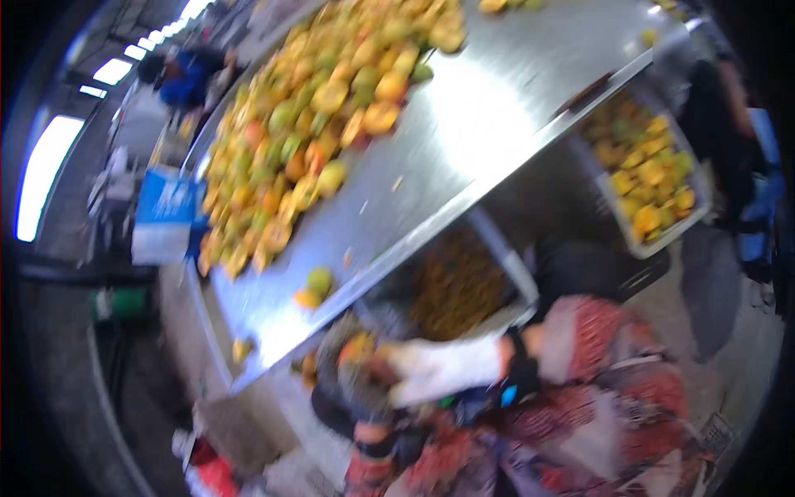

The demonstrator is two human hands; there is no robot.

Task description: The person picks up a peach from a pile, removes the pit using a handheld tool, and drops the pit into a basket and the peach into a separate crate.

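My left hand (352, 385), in a fuzzy grey glove, is wrapped round a yellow-red fruit (358, 348) that looks like a peach. My right hand (451, 369), in a white glove, comes in from the right. Its fingertips meet the fruit at a dark brownish patch, and motion blur hides what they pinch. Black bands circle both wrists. Just beyond my hands, a metal table (389, 215) carries a large heap of halved yellow peaches (310, 124). A few loose fruits (315, 286) lie near its close edge.
Below the table edge stands a crate (522, 286) of brown bits, perhaps pits. A white crate (704, 203) of yellow fruit halves is at the right. A blue-and-white box (166, 215) sits by the table's left side. One person in blue (186, 79) is at the far left; another (720, 116) is at the right.
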